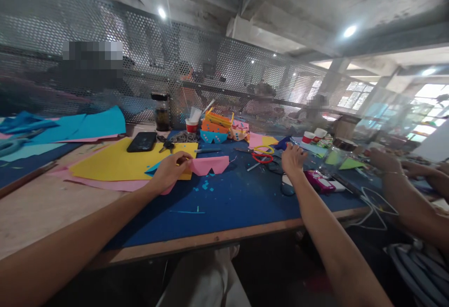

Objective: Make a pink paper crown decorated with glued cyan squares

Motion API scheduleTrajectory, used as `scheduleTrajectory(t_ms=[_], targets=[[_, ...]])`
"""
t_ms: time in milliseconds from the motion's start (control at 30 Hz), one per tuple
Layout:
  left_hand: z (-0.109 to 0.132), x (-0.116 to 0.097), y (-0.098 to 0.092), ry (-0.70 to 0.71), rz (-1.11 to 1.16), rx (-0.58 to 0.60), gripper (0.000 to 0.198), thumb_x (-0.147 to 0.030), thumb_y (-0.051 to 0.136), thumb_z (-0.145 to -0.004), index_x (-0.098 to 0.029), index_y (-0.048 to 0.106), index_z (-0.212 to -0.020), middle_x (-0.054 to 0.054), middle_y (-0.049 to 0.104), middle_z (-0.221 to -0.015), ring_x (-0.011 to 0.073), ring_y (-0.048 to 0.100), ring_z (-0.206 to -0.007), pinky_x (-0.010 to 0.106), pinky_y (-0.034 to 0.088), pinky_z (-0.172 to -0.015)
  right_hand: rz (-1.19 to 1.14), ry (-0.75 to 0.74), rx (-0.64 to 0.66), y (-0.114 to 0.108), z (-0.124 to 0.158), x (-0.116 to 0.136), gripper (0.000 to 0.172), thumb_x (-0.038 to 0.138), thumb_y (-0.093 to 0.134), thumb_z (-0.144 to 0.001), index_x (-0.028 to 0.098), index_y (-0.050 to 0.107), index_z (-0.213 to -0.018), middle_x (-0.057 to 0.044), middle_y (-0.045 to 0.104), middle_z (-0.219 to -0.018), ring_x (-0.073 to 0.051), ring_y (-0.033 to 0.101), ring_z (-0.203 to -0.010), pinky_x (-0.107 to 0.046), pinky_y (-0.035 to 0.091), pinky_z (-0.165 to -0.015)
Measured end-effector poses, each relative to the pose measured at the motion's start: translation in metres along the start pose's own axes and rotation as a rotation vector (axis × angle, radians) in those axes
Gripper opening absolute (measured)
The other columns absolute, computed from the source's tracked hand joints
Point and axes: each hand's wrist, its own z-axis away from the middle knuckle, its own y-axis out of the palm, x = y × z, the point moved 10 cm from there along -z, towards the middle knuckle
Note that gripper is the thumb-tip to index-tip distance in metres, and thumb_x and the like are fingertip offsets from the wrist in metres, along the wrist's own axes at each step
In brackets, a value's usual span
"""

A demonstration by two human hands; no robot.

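Between the thumb and fingers of my left hand (171,171) is one end of a folded pink paper cutout (211,165), shaped like a pair of glasses with a small notch below. My right hand (293,158) reaches over the mat beside a dark blue tool (282,143) whose kind I cannot make out; its fingers look apart, and contact with the tool is unclear. Red-handled scissors (262,158) and yellow-handled scissors (264,149) lie left of that hand. Small blue paper scraps (206,186) are scattered below the pink cutout.
Yellow paper (105,162) lies at left under a black phone (142,142) and keys (166,146). Folded paper glasses (213,136) stand in a stack behind. A jar (162,113), a paper cup (191,125) and a magenta object (320,181) are around. A co-worker's arm (403,194) is at right.
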Motion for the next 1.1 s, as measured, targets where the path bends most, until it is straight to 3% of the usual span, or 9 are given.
scheduleTrajectory(t_ms=[233,500,700,800,867,933,1000,1100], targets=[[0.001,0.000,0.001,-0.001,0.009,0.006,0.036,-0.047,0.056,-0.082,-0.020,0.069,-0.100,0.006,0.075,-0.089,0.0248,0.068,-0.082,0.034,0.050,-0.076,-0.026,0.006,-0.064,0.000,-0.003,-0.004,0.046,0.029,0.042,-0.102,0.008,0.038,-0.142,-0.024,0.054,-0.123,-0.035,0.050,-0.112,-0.043,0.032,-0.089],[0.001,-0.003,0.001,0.009,-0.039,0.015,0.033,-0.044,0.053,-0.084,-0.021,0.068,-0.101,0.006,0.075,-0.091,0.0244,0.069,-0.085,0.034,0.050,-0.077,-0.047,0.035,-0.031,0.010,-0.001,-0.009,0.042,0.028,0.042,-0.102,0.007,0.042,-0.138,-0.024,0.055,-0.122,-0.034,0.051,-0.112,-0.043,0.032,-0.090],[0.005,-0.011,-0.008,0.043,-0.164,-0.031,0.034,-0.042,0.050,-0.087,-0.021,0.070,-0.105,0.005,0.071,-0.083,0.0241,0.065,-0.074,0.034,0.048,-0.070,-0.062,0.038,0.006,0.011,0.000,-0.010,0.042,0.028,0.040,-0.103,0.007,0.041,-0.139,-0.025,0.054,-0.125,-0.034,0.050,-0.115,-0.043,0.032,-0.092],[0.007,-0.029,-0.018,0.114,-0.246,-0.115,0.036,-0.037,0.050,-0.089,-0.018,0.070,-0.112,0.011,0.069,-0.104,0.0301,0.063,-0.095,0.042,0.047,-0.088,-0.074,0.040,0.033,0.013,0.001,-0.010,0.042,0.028,0.041,-0.102,0.006,0.044,-0.137,-0.025,0.055,-0.123,-0.034,0.051,-0.114,-0.043,0.033,-0.091],[0.008,-0.055,-0.014,0.205,-0.289,-0.141,0.034,-0.033,0.050,-0.090,-0.020,0.070,-0.114,0.012,0.065,-0.119,0.0330,0.055,-0.116,0.046,0.040,-0.103,-0.086,0.042,0.040,0.014,0.001,-0.010,0.041,0.027,0.041,-0.102,0.005,0.045,-0.137,-0.025,0.055,-0.123,-0.034,0.051,-0.113,-0.044,0.033,-0.091],[0.009,-0.097,0.015,0.390,-0.360,-0.033,0.029,-0.030,0.050,-0.093,-0.020,0.072,-0.109,0.011,0.069,-0.114,0.0305,0.057,-0.113,0.044,0.041,-0.104,-0.101,0.044,0.043,0.014,0.001,-0.010,0.040,0.026,0.041,-0.102,0.006,0.046,-0.136,-0.025,0.055,-0.124,-0.034,0.051,-0.114,-0.044,0.034,-0.091],[0.010,-0.137,0.067,0.565,-0.476,0.170,0.030,-0.028,0.046,-0.098,-0.018,0.072,-0.108,0.011,0.072,-0.109,0.0280,0.060,-0.106,0.044,0.045,-0.100,-0.114,0.047,0.042,0.014,0.001,-0.011,0.039,0.025,0.042,-0.101,0.006,0.046,-0.136,-0.024,0.055,-0.123,-0.034,0.052,-0.114,-0.043,0.034,-0.091],[-0.004,-0.179,0.135,0.639,-0.512,0.259,0.025,-0.026,0.052,-0.097,-0.019,0.071,-0.112,0.011,0.072,-0.113,0.0256,0.061,-0.109,0.040,0.047,-0.099,-0.125,0.051,0.042,0.015,0.001,-0.012,0.039,0.025,0.043,-0.101,0.007,0.046,-0.136,-0.025,0.055,-0.124,-0.034,0.052,-0.114,-0.043,0.035,-0.092]])
